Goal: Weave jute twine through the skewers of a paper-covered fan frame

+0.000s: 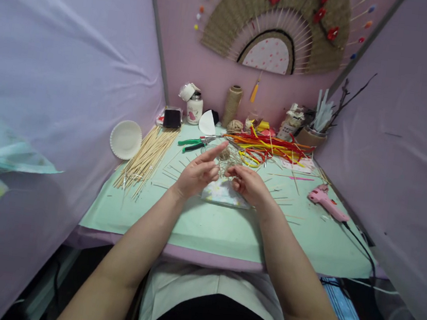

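on the table (205,226), flowered cloth (225,193) lies partly hidden by the left hand (199,171), index finger extended, and the right hand (248,183), fingertips bunched. whether either grips the blurry tangled twine (230,159) around them, i cannot tell; behind, the wall fan (222,30) is cut off above.

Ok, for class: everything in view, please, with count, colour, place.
table: one, pale green, centre
drapes: two, lilac, sides
fan: one, brown, back wall
jar: one, white, back left
twine spool: one, brown, back middle
pipe cleaners: many, red, orange, yellow, back right
glue gun: one, pink, right
dish: one, white, left edge
sticks: many, tan, left
pliers: count unclear, green-black, back left
floral cloth: one, pale, front centre
twine tangle: one, tan, by hands
left hand: one, bare, centre
right hand: one, bare, centre
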`<state>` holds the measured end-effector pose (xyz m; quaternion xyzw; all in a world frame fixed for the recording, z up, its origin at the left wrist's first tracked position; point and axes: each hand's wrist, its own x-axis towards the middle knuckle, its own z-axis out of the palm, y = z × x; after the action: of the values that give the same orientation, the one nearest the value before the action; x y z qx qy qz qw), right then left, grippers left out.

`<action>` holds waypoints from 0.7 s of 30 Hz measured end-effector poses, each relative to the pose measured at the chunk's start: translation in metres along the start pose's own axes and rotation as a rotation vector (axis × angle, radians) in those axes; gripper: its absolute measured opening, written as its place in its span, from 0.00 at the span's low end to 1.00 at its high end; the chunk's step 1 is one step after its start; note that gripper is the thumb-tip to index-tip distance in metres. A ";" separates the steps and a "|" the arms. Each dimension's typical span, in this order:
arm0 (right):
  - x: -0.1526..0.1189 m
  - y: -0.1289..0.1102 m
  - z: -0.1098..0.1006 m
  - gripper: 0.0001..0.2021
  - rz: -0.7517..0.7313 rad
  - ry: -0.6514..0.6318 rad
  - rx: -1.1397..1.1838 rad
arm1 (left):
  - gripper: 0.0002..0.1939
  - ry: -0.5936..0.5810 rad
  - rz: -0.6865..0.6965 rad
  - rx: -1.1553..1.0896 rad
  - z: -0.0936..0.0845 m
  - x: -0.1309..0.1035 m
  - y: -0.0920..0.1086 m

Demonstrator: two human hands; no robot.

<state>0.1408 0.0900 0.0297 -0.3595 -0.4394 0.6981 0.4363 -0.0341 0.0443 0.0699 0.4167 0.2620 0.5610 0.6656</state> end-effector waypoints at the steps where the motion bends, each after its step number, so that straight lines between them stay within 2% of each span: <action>1: -0.001 0.000 0.001 0.15 -0.002 0.001 -0.022 | 0.28 0.012 0.021 -0.009 0.000 0.001 0.002; 6: -0.008 -0.001 0.005 0.19 -0.048 -0.122 -0.095 | 0.22 -0.083 0.025 -0.022 -0.003 0.003 0.001; 12: -0.007 0.004 0.003 0.21 -0.213 -0.244 -0.223 | 0.22 -0.099 -0.019 0.021 -0.004 0.004 -0.006; 15: -0.007 0.003 0.003 0.18 -0.317 -0.218 -0.262 | 0.21 -0.103 -0.007 0.065 -0.004 0.005 -0.007; 19: -0.008 0.002 0.007 0.12 -0.399 -0.101 -0.307 | 0.22 -0.125 -0.009 0.134 -0.004 0.006 -0.010; 21: -0.009 0.002 0.009 0.09 -0.433 -0.038 -0.320 | 0.23 -0.100 -0.011 0.185 -0.004 0.007 -0.014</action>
<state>0.1350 0.0788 0.0323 -0.3086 -0.6188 0.5168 0.5047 -0.0285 0.0518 0.0572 0.5025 0.2814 0.5092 0.6396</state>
